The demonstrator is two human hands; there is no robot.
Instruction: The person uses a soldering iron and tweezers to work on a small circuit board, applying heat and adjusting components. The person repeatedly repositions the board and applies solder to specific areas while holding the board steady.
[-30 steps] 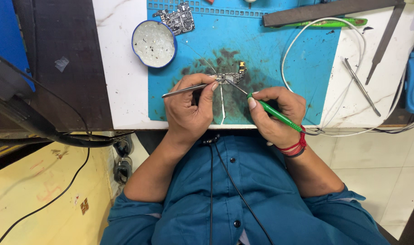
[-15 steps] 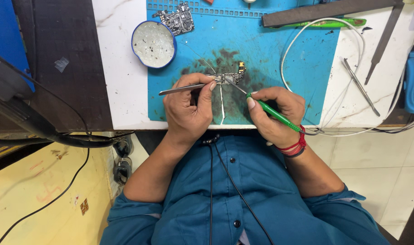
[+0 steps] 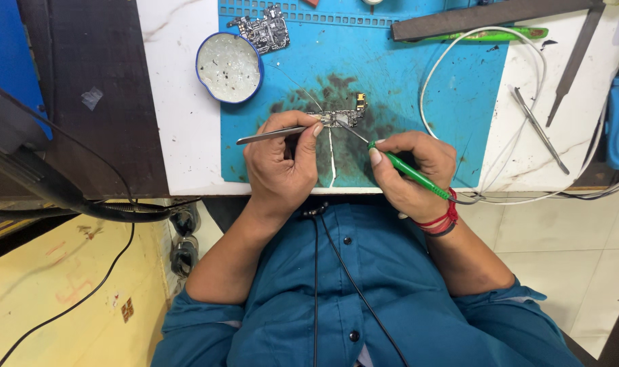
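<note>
Far left, black cable (image 3: 85, 204) draped off the surface (image 3: 180, 102) edge and down toward the yellow floor. Round blue tin (image 3: 229, 67) at about 11 o'clock from the hands, white inside, sitting half on the blue mat (image 3: 418, 88). Circuit board (image 3: 262, 30) just past it at 1 o'clock from the tin, touching the rim or nearly, hard to tell.

Left hand (image 3: 282, 166) curled, grip pinching metal tweezers (image 3: 272, 134), tips pointing to 3 o'clock and meeting a small board (image 3: 340, 117) in the middle of the mat, right on a dark smudged patch. White strip (image 3: 332, 158) running from the board toward 6 o'clock between the hands.

Right hand (image 3: 411, 170) just beside, grip closed pen-style on a green-handled iron (image 3: 408, 168), thin tip aimed at 10 o'clock onto the same board. Red band on that wrist.

White cord (image 3: 428, 85) looping at 1 o'clock from the right hand. Spare tweezers (image 3: 539, 129) lying at 2 o'clock on the surface, well apart from the hands.
</note>
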